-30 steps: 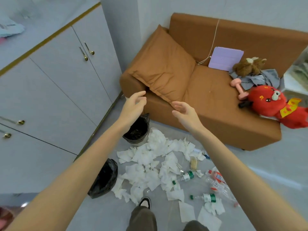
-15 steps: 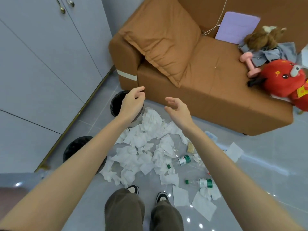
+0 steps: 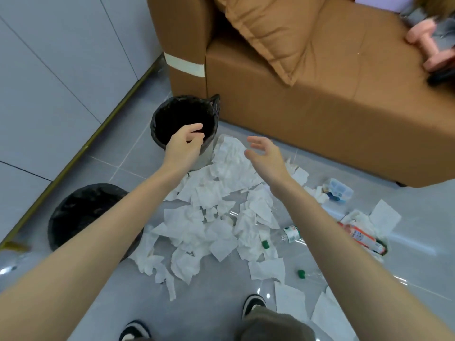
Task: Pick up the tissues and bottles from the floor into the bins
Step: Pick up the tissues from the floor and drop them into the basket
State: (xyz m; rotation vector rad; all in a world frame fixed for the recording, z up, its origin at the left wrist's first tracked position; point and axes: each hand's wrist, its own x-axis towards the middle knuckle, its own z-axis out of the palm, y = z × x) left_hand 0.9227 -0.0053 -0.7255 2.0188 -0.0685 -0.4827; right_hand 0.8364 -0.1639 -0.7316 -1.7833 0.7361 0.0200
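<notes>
Tissues lie on the floor before the sofa, bins to their left, bottles to their right.

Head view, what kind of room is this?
Most likely a home living room: a brown sofa with a cushion, white cupboard doors along the wall, and a grey tiled floor strewn with tissues beside two black-lined bins.

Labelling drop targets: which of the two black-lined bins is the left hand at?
The far bin, next to the sofa arm: the left hand overlaps its rim. The other bin stands nearer the person, by the cabinet, partly behind the left forearm.
</notes>
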